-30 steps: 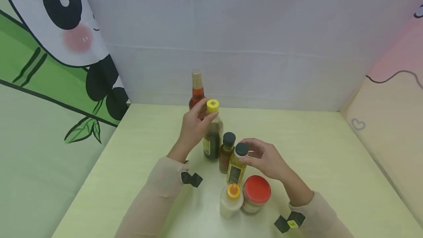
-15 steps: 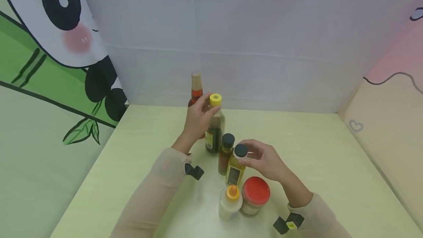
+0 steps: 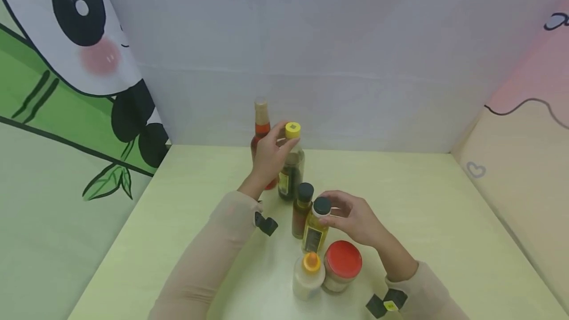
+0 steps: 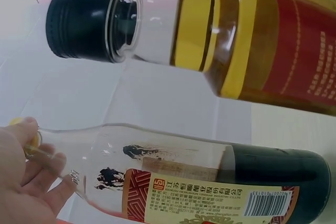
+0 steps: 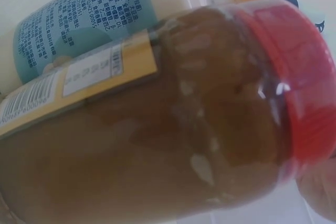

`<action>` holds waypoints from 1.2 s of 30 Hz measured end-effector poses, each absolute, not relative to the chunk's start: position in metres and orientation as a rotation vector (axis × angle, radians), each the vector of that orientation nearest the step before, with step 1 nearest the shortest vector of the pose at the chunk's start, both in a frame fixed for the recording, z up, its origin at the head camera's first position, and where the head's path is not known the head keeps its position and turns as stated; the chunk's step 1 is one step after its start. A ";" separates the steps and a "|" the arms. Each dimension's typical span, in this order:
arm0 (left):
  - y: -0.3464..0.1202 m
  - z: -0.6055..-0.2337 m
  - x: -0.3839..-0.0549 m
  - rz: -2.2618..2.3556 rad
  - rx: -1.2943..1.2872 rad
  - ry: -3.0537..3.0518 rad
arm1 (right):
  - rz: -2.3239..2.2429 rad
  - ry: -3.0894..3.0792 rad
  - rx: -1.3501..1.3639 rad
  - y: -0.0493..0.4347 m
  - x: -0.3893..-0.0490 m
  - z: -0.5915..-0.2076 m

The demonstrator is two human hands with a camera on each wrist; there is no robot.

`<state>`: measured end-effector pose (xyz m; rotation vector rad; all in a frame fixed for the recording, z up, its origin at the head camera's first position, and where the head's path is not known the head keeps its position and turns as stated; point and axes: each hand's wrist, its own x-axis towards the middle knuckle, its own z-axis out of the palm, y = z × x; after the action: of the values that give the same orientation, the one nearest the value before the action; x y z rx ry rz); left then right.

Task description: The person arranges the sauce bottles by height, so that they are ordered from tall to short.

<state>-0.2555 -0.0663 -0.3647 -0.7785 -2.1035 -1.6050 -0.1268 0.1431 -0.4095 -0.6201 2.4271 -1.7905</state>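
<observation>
My left hand (image 3: pixel 269 156) grips the neck of a vinegar bottle (image 3: pixel 290 181) just below its yellow cap. Its dark liquid and printed label show in the left wrist view. Close behind it on the left, partly hidden by that hand, stands a tall bottle (image 3: pixel 261 117) with reddish contents. The right hand (image 3: pixel 357 217) holds a small bottle of yellow liquid (image 3: pixel 314 237) near its dark cap, thumb in front and fingers behind. Right beside that one stands a slim brown bottle (image 3: pixel 300 221) with a black cap, its red label visible in the left wrist view.
Nearer the person stand a squeeze bottle (image 3: pixel 306 284) with an orange tip and a jar (image 3: pixel 343 260) with a red lid, side by side. A pale wall (image 3: pixel 355 63) closes off the back of the table (image 3: pixel 213 172). Printed cloths hang on both sides.
My left hand has moved away from the person and slightly right with the vinegar bottle, bringing it nearer the back wall. The right hand has stayed at the yellow bottle.
</observation>
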 end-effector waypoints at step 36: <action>-0.048 -0.379 -0.293 -1.530 -0.640 -2.227 | -1.776 2.457 -0.620 0.148 -0.127 -0.413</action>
<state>-0.2927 -0.0485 -0.3789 -0.6399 -2.2275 -1.5303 -0.1271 0.1477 -0.4134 -0.6201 2.4566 -1.7764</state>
